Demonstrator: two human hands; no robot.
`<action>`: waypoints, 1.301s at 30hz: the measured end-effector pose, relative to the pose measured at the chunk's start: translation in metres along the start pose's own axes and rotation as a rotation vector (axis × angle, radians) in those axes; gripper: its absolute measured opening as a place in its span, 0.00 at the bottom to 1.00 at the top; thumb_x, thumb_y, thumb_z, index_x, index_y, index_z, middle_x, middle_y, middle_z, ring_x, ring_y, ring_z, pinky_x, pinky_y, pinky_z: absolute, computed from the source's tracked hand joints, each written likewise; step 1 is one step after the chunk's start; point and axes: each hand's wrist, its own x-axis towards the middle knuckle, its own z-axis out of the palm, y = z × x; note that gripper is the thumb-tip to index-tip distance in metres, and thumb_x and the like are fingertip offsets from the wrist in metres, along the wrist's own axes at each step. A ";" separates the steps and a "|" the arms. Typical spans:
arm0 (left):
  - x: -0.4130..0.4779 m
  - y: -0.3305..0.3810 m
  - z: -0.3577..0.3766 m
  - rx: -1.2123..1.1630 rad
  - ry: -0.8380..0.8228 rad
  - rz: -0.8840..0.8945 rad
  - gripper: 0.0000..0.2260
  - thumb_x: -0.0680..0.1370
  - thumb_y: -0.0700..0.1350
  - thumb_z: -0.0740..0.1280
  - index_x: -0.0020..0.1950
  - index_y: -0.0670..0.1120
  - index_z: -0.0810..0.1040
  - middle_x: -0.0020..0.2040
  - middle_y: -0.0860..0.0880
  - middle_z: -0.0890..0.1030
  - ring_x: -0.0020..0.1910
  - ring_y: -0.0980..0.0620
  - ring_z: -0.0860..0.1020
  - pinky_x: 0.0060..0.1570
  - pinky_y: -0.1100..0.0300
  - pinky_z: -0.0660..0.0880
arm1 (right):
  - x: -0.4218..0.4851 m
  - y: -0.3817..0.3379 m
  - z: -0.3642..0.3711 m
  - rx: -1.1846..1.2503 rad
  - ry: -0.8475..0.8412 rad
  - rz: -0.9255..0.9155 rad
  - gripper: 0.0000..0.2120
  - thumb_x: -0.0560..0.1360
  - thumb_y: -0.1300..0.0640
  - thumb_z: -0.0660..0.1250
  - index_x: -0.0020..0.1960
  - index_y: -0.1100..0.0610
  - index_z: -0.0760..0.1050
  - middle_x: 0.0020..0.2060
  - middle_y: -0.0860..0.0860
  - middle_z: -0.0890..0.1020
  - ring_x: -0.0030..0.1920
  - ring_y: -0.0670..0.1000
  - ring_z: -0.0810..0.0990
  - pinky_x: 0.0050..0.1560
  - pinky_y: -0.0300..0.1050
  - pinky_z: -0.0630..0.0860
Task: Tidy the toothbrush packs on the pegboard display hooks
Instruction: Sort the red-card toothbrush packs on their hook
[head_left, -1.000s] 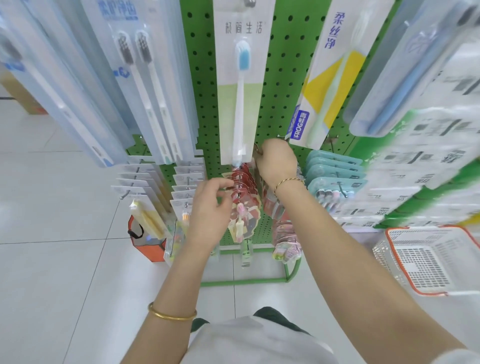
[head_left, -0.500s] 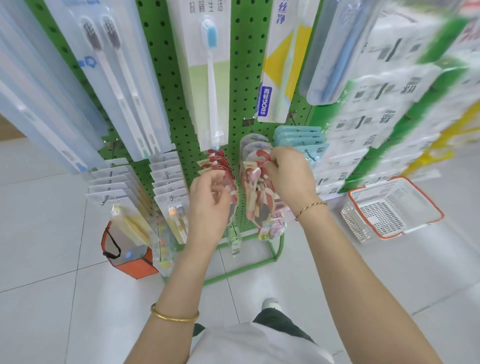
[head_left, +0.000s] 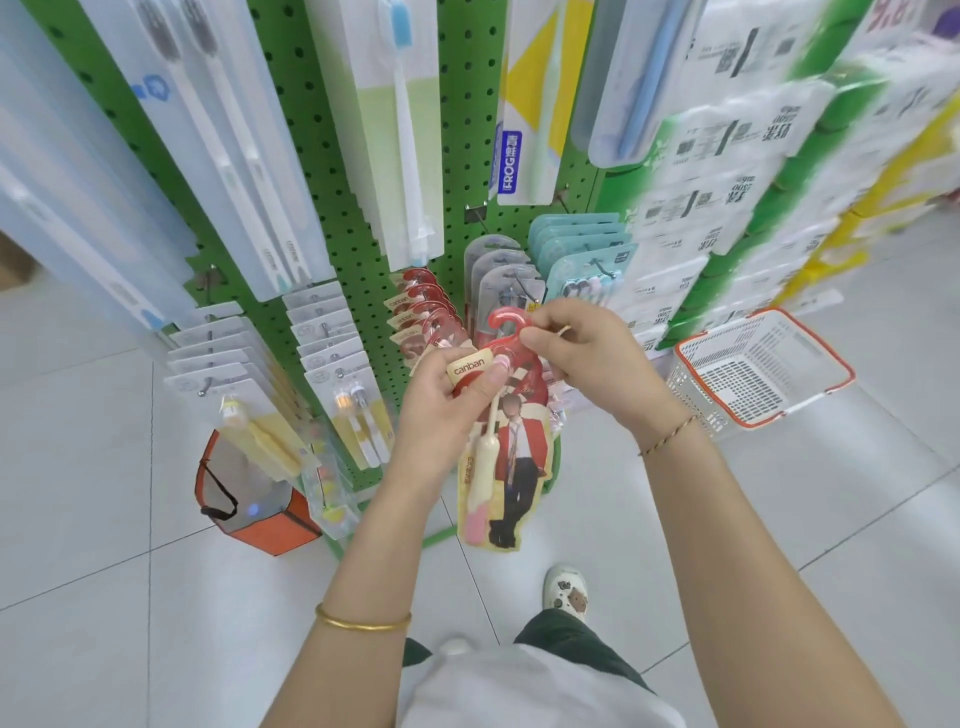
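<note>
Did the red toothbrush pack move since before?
Yes. The red toothbrush pack has come off the display, away from the green pegboard toward the person, held by the left hand and right hand.

stacked packs (head_left: 737, 171) right: blurred

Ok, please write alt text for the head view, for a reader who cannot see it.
A person's left hand grips the top of a toothbrush pack and the right hand pinches its red hanger, in front of a green pegboard. More packs hang on it; a white basket stands on the floor at the right.
</note>
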 end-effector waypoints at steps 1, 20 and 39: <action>-0.001 0.000 0.000 -0.031 0.018 0.005 0.16 0.73 0.47 0.71 0.57 0.42 0.73 0.46 0.43 0.83 0.38 0.47 0.82 0.42 0.50 0.79 | -0.002 0.003 0.002 0.021 0.017 0.018 0.09 0.77 0.60 0.66 0.38 0.56 0.74 0.32 0.46 0.74 0.29 0.40 0.69 0.36 0.37 0.68; 0.006 -0.004 -0.001 0.191 0.054 0.126 0.23 0.79 0.43 0.64 0.73 0.49 0.62 0.64 0.48 0.76 0.61 0.56 0.77 0.60 0.58 0.74 | -0.024 0.023 0.036 0.485 0.189 0.156 0.08 0.78 0.65 0.63 0.41 0.58 0.75 0.29 0.48 0.77 0.28 0.43 0.73 0.29 0.34 0.69; -0.006 -0.002 0.000 0.715 -0.396 0.091 0.26 0.80 0.36 0.61 0.74 0.55 0.59 0.69 0.55 0.62 0.66 0.55 0.65 0.61 0.64 0.63 | -0.017 0.052 0.022 0.540 0.694 0.415 0.13 0.78 0.61 0.62 0.35 0.57 0.71 0.26 0.51 0.71 0.24 0.44 0.65 0.28 0.37 0.64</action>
